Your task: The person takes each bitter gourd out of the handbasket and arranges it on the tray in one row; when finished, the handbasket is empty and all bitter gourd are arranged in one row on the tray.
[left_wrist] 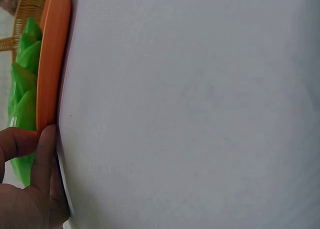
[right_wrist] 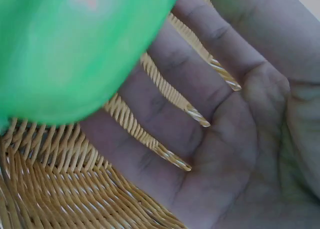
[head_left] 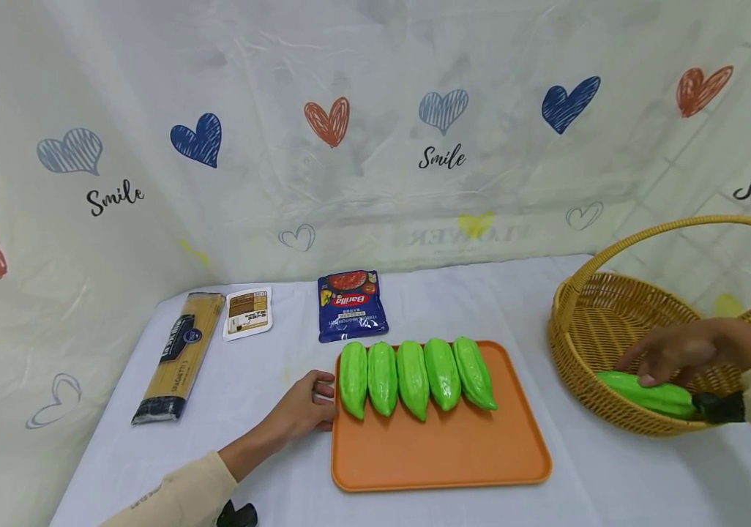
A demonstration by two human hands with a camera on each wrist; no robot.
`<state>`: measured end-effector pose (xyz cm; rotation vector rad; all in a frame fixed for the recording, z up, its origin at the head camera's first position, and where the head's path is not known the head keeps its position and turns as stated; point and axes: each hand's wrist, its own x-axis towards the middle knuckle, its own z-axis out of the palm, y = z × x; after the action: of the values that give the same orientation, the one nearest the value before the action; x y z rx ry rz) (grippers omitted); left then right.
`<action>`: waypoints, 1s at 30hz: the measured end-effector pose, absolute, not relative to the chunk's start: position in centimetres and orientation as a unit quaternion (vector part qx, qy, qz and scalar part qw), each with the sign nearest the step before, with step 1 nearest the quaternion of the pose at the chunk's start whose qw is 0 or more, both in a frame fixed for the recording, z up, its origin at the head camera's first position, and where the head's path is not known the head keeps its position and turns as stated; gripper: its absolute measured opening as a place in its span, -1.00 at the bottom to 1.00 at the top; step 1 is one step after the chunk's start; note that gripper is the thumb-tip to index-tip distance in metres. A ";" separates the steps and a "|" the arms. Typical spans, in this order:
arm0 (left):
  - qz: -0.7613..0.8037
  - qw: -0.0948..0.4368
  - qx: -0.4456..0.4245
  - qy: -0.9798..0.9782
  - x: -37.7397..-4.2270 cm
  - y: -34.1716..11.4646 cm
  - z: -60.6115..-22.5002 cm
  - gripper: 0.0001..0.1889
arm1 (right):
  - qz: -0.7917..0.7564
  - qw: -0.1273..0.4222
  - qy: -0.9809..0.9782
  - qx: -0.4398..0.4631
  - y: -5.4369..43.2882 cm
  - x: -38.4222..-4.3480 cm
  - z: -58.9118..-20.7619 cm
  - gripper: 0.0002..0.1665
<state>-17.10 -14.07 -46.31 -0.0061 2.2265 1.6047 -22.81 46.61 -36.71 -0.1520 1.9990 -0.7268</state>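
Observation:
My left hand (head_left: 306,402) pinches the left rim of an orange tray (head_left: 441,457), with the thumb and fingers at its edge in the left wrist view. Several glossy green ridged gourds (head_left: 413,377) lie side by side along the tray's far half. Inside a wicker basket (head_left: 573,366) at the right, my right hand (head_left: 692,351) is over another green gourd (head_left: 652,395), its thumb tip at the gourd's upper side. The right wrist view shows the fingers straight and spread, their tips hidden behind the green gourd (right_wrist: 70,54).
A spaghetti pack (head_left: 181,355) lies on the left of the white-covered table, beside a small white packet (head_left: 247,312). Behind the tray is a blue Barilla pouch (head_left: 352,306). The basket's tall handle (head_left: 698,221) arches above its opening. A printed cloth hangs at the back.

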 end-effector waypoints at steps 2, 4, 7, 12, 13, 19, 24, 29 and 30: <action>0.573 0.195 -0.001 0.796 -17.1 -14.0 -46.2 -0.33 | -0.319 0.475 0.817 -0.075 46.9 -23.0 -36.7 -0.34; 0.574 0.193 -0.001 0.796 -17.1 -14.0 -46.1 -0.34 | -0.341 0.461 0.816 -0.079 47.1 -23.2 -36.7 -0.33; 0.573 0.193 -0.002 0.796 -17.0 -13.9 -46.1 -0.34 | -0.349 0.435 0.827 -0.076 47.1 -23.5 -36.7 -0.33; 0.573 0.192 -0.001 0.797 -17.0 -13.8 -46.2 -0.34 | -0.329 0.411 0.847 -0.075 46.9 -23.9 -36.9 -0.30; 0.573 0.191 -0.001 0.797 -17.1 -13.8 -46.2 -0.34 | -0.324 0.407 0.851 -0.075 46.9 -24.0 -37.0 -0.30; 0.573 0.189 0.001 0.798 -17.1 -13.8 -46.2 -0.34 | -0.319 0.401 0.856 -0.069 46.9 -24.1 -37.2 -0.27; 0.574 0.189 0.001 0.797 -17.1 -13.8 -46.2 -0.35 | -0.296 0.403 0.864 -0.068 46.8 -24.1 -37.0 -0.20; 0.571 0.193 -0.001 0.798 -17.1 -13.8 -46.2 -0.34 | -0.288 0.409 0.864 -0.054 46.5 -24.1 -37.0 -0.18; 0.571 0.194 -0.002 0.798 -17.1 -13.8 -46.2 -0.34 | -0.290 0.412 0.862 -0.050 46.4 -24.1 -37.0 -0.18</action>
<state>-17.09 -13.84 -46.23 -0.0046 2.2375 1.6020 -24.08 46.38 -37.01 -0.1266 2.1703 -0.7304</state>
